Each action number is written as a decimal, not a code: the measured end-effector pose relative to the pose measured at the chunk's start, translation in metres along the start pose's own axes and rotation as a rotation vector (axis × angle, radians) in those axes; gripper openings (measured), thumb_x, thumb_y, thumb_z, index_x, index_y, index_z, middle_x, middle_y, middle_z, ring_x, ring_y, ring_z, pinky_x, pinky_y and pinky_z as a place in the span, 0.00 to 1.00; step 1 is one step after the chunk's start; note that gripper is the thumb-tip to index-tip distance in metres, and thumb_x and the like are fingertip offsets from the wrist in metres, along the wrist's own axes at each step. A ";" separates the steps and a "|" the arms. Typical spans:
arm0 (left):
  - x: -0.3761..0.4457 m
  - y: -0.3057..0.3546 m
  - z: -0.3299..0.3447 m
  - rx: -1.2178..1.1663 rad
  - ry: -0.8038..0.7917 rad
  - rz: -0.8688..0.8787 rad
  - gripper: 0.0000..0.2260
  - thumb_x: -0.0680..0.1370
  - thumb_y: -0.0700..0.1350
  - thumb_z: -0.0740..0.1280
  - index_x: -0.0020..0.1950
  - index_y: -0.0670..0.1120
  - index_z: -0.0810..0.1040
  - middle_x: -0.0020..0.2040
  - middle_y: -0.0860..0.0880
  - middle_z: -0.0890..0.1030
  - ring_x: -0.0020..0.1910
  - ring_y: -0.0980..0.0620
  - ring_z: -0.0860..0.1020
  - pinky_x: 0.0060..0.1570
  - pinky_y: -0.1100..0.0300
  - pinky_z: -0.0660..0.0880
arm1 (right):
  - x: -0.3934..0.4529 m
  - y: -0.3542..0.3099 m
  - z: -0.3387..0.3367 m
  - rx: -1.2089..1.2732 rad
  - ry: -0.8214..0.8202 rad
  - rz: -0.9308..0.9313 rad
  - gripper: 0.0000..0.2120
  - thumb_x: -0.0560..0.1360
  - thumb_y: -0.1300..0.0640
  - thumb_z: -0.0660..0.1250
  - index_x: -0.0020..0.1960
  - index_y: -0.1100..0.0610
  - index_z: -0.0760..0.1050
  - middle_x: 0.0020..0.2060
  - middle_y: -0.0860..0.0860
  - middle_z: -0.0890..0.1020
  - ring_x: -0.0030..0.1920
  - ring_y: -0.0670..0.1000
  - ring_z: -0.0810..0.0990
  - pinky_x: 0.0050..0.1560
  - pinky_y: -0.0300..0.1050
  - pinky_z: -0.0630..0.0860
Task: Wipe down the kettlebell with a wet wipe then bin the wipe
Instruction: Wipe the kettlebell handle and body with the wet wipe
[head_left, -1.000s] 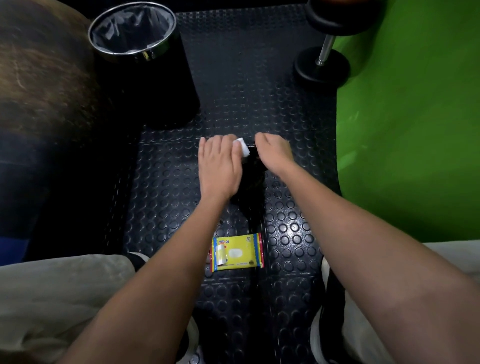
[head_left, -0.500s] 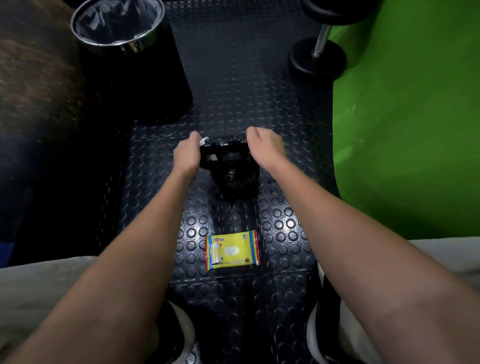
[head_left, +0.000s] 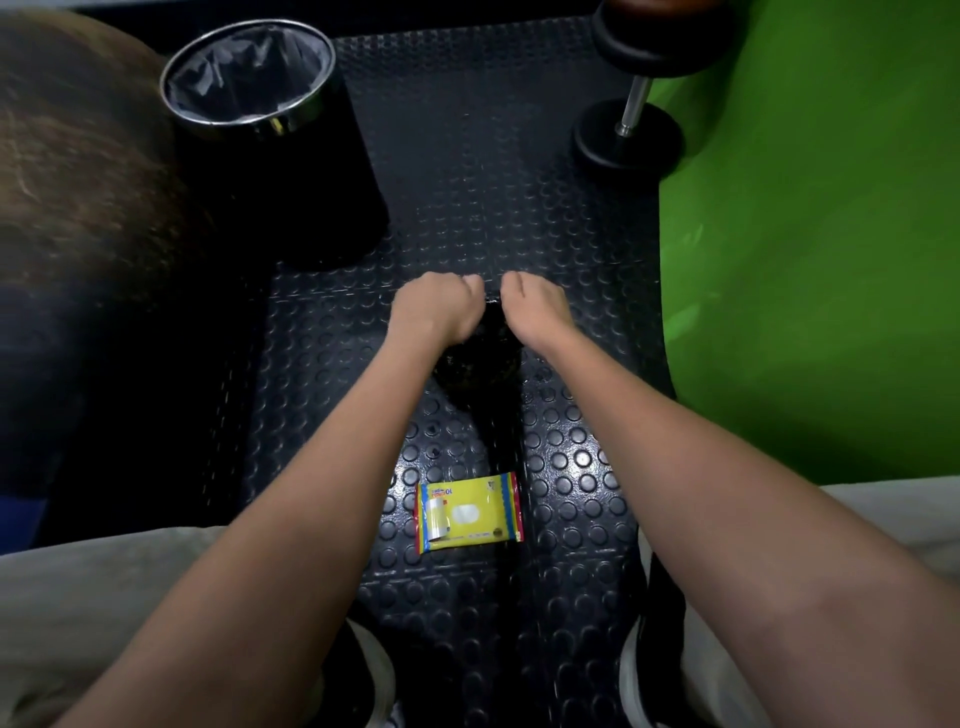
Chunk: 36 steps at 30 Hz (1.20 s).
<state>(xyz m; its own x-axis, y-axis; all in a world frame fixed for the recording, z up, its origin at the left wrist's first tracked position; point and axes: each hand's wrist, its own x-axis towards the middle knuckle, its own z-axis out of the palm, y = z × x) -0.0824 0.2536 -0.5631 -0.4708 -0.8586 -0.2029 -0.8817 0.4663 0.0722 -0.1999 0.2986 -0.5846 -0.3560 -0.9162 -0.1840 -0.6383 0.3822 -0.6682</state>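
A single wide-angle view is taken from the person's head, directed forward and steeply down at the black studded rubber floor mat (head_left: 467, 208). Both forearms are seen close, reaching away from the lens. The round chrome-rimmed black bin (head_left: 270, 150) is framed at upper left.

Black rubber floor mat (head_left: 571, 291), studded with round raised dots, slightly glossy where light catches. Kettlebell (head_left: 480, 358): black, rough-looking, faint sheen. Bin (head_left: 291, 171): glossy black wall, polished metal rim, crinkled grey plastic liner. Wipe packet (head_left: 467, 512): shiny yellow plastic film. Dumbbell (head_left: 626, 130): matt black plates, bright smooth metal bar. Green mat (head_left: 810, 260): matt, smooth. Trousers (head_left: 93, 597): pale matt cloth.
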 end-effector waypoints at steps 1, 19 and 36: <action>-0.003 0.002 0.004 0.035 0.042 0.038 0.12 0.81 0.42 0.50 0.48 0.43 0.72 0.57 0.39 0.80 0.54 0.36 0.77 0.47 0.49 0.68 | 0.000 0.000 0.000 0.008 -0.002 0.000 0.19 0.83 0.56 0.47 0.43 0.61 0.73 0.43 0.55 0.75 0.46 0.54 0.71 0.45 0.44 0.61; -0.032 -0.053 0.033 -1.050 0.209 -0.350 0.14 0.82 0.50 0.53 0.41 0.44 0.69 0.38 0.51 0.71 0.37 0.54 0.66 0.37 0.57 0.64 | -0.005 -0.002 0.000 0.147 -0.026 0.024 0.20 0.82 0.51 0.48 0.35 0.58 0.66 0.33 0.50 0.72 0.34 0.46 0.68 0.35 0.42 0.66; -0.004 -0.010 0.013 -0.005 0.093 0.020 0.08 0.80 0.39 0.51 0.46 0.43 0.68 0.52 0.37 0.81 0.50 0.34 0.78 0.41 0.51 0.67 | -0.001 0.001 0.000 0.017 -0.023 0.028 0.20 0.83 0.54 0.46 0.40 0.60 0.69 0.42 0.54 0.75 0.46 0.54 0.71 0.45 0.44 0.61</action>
<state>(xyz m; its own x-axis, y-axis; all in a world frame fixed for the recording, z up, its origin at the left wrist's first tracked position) -0.0711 0.2550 -0.5755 -0.4888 -0.8654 -0.1101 -0.8722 0.4826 0.0797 -0.2002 0.2998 -0.5848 -0.3579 -0.9077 -0.2193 -0.6163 0.4060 -0.6748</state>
